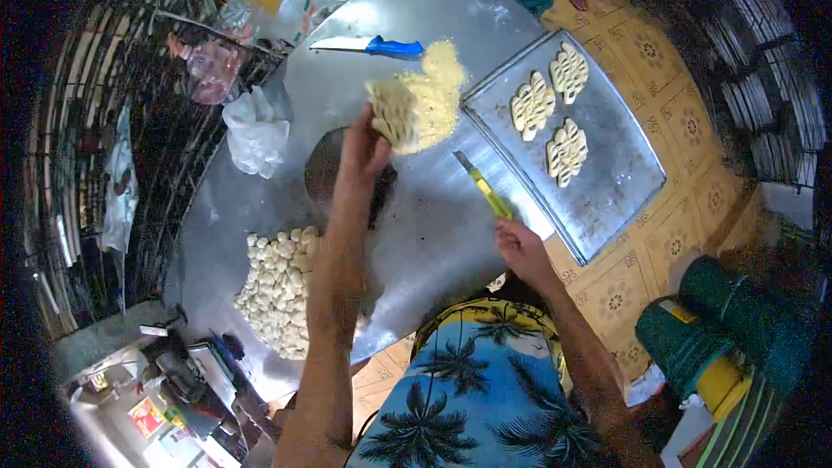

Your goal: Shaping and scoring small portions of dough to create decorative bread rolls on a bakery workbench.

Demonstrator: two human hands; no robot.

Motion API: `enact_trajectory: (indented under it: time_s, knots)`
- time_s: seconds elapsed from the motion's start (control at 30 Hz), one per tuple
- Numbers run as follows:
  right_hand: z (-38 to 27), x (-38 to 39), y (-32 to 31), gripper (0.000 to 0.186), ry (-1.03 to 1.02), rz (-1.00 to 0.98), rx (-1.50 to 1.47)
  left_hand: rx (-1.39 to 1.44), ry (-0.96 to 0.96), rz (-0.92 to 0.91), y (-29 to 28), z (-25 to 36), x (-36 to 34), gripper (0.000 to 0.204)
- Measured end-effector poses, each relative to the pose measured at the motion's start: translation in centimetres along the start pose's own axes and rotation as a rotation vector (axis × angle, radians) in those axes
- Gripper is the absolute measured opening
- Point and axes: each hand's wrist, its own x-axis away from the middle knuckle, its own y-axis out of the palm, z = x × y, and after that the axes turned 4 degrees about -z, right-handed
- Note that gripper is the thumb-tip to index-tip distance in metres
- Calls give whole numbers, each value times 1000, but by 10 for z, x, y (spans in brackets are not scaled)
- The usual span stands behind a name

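Note:
My left hand [362,149] grips a flat piece of slit dough [393,114] by its near-left edge. The dough is tilted and slightly blurred, at the left side of a heap of pale yellow crumbs [440,91] on the metal table. In my right hand [523,251] is a yellow-green utility knife [490,193], its blade pointing away and to the left over bare metal. Three slit dough pieces lie apart on a metal baking tray [607,199] at the right: a far one [568,73], a left one [533,106] and a near one [567,152].
A blue-handled knife [394,47] lies beyond the crumbs. Many small dough lumps [277,295] are heaped at the table's near left, partly behind my left forearm. A dark round patch [325,165] and a clear plastic bag [256,132] are farther left. Green rolls [680,338] stand on the tiled floor.

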Motion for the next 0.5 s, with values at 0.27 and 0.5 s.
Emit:
enact_trajectory:
  time_s: [0.27, 0.5]
  knots:
    - [-20, -47, -84, 53, -317, 372, -403, -150, 96, 600, 10, -216, -106, 42]
    - [-10, -50, -206, 49, -200, 534, -499, -550, -166, 623, -42, -278, -249, 40]
